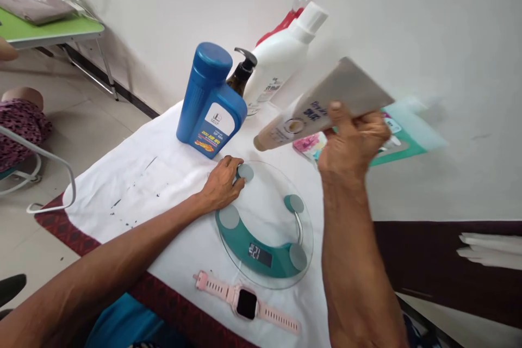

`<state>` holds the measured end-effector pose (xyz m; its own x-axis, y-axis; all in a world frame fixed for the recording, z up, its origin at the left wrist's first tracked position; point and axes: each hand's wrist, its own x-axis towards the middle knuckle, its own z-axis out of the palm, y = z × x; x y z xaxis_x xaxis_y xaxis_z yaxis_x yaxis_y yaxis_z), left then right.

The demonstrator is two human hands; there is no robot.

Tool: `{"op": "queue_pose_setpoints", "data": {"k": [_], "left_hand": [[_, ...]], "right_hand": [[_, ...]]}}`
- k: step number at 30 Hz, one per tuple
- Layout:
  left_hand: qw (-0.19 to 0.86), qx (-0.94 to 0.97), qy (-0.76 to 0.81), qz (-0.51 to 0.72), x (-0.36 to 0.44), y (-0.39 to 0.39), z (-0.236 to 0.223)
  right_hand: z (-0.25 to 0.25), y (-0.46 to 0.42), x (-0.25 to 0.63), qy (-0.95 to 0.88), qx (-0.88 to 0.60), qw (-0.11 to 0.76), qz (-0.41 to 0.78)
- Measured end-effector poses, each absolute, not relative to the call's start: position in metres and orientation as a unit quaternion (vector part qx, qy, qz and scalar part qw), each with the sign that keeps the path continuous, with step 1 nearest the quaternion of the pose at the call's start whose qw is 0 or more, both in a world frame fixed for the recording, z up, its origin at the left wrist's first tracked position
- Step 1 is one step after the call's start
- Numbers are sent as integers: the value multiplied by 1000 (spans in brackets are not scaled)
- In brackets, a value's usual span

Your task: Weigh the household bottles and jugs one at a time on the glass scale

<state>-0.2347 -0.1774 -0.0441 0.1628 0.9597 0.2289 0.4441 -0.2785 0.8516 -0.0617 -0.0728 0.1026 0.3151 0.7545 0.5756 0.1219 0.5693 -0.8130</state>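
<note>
My right hand (351, 140) is closed around a cream squeeze tube (318, 106), held tilted in the air above the round glass scale (265, 228), cap end pointing down-left. The tube is motion-blurred. My left hand (223, 180) rests on the scale's far left rim, fingers curled over the edge beside a grey pad. The scale has a teal base and a small lit display. A pink smartwatch (247, 302) lies flat on the white cloth just in front of the scale.
A blue oil bottle (210, 100), a dark pump bottle (241, 73), a white bottle (285, 51) and a red one stand at the back by the wall. A teal packet (402, 133) lies right of them. A green table (49, 24) stands far left.
</note>
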Motion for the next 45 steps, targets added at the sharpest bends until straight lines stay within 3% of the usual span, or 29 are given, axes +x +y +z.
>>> {"op": "queue_pose_setpoints", "data": {"k": [6,20,26,35,45], "left_hand": [[312,703,509,387,-237,-175,-43],[278,730,504,369,-240,-168,-42],[271,734,505,366,-240,-168,-40],[263,738,508,358,-240,-168,-39],[263,738,499,371,-241,-169,-37]], "right_hand": [[118,-160,-27,-554,-407,691,225],[65,-219,-3,-519,-474,684,197],[35,-240,15,-520,-462,666,268],[-2,-244,37,-318,-634,699,88],[-11,-241,35,-323,-646,688,72]]}}
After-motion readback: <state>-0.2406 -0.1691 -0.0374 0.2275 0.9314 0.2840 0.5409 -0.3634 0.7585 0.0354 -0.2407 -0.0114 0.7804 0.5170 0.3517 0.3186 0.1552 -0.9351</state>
